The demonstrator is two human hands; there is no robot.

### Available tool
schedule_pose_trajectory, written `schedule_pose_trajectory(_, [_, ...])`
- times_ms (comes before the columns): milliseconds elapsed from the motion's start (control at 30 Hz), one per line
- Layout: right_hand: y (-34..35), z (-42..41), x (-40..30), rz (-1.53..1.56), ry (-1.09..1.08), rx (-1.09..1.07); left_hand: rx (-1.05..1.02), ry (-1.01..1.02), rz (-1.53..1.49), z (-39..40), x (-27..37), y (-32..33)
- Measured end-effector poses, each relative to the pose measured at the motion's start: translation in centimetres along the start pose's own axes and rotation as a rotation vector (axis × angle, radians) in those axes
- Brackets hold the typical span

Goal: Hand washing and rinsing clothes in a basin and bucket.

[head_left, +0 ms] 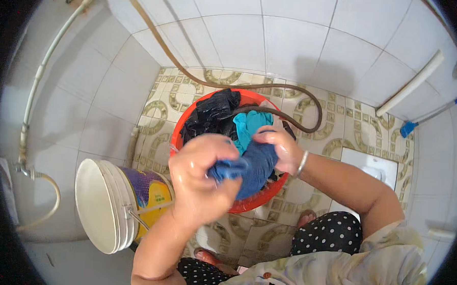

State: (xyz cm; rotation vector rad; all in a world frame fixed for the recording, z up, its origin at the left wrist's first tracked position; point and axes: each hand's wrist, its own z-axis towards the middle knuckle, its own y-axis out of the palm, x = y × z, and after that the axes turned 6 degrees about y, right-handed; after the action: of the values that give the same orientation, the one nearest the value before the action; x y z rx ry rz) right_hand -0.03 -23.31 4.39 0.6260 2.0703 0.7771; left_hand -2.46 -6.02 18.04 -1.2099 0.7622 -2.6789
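Blue wet cloth (258, 170) hangs bunched between my two hands above a round red-orange tub (256, 206). My left hand (202, 172), blurred, is closed around one end of it. At the other end my right hand (280, 144), with a bangle at the wrist, grips the cloth between thumb and fingers. Behind it in the tub lie a teal cloth (248, 124) and a wet black cloth (210, 113). The tub's floor is hidden by the clothes and my hands.
A brown hose (193, 78) runs down the wall, loops on the patterned floor and ends over the tub. To the left, a white bucket (95, 205) with a purple-yellow label lies tilted. A squat toilet (369, 164), a blue brush (408, 129) and a white pipe (411, 83) are on the right.
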Motion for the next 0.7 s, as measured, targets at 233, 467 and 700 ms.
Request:
schedule_pose_trajectory(233, [4.1,0.6,1.0,-0.39,0.244,-0.202,-0.336,0.143,0.173,-2.3,5.1,0.7])
schedule_pose_trajectory(467, [7.2,1.1,2.6,-1.022,-0.132,-0.539,-0.435,0.129,0.166,-6.5,4.8,2.9])
schedule_pose_trajectory(700, [9.7,-0.2,4.5,-1.347,-0.349,-0.742,-0.502,0.004,0.013,-9.7,2.1,4.8])
